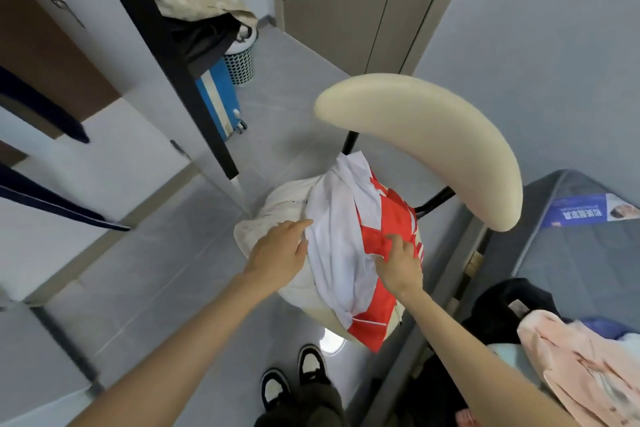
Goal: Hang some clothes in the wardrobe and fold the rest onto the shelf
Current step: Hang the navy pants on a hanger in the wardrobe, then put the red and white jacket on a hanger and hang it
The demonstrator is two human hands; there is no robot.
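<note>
From the head camera, a red and white shirt (349,239) lies spread over the seat of a chair (426,135), on top of a cream garment (277,204) that shows at the seat's left edge. The chair seems to serve as a folding surface, since its seat is flat and within easy reach.

The left hand (277,256) rests at the shirt's left edge, fingers fairly straight and close together, the forefinger reaching onto the white cloth, probably to pin that side down. The right hand (398,263) sits on the red panel near the seat's right edge, its fingers curled; they appear to pinch a fold of red cloth, though motion blur leaves that uncertain. Judged from this, the shirt is being flattened or gathered for a fold.

More clothes wait on the bed (571,253) at the right: a pink garment (581,364) and a black one (498,308) near its lower corner. To the left stand a black frame post (166,55), a blue suitcase (218,97) and a basket (240,62). The person's shoes (294,378) stand on the floor just before the chair.
</note>
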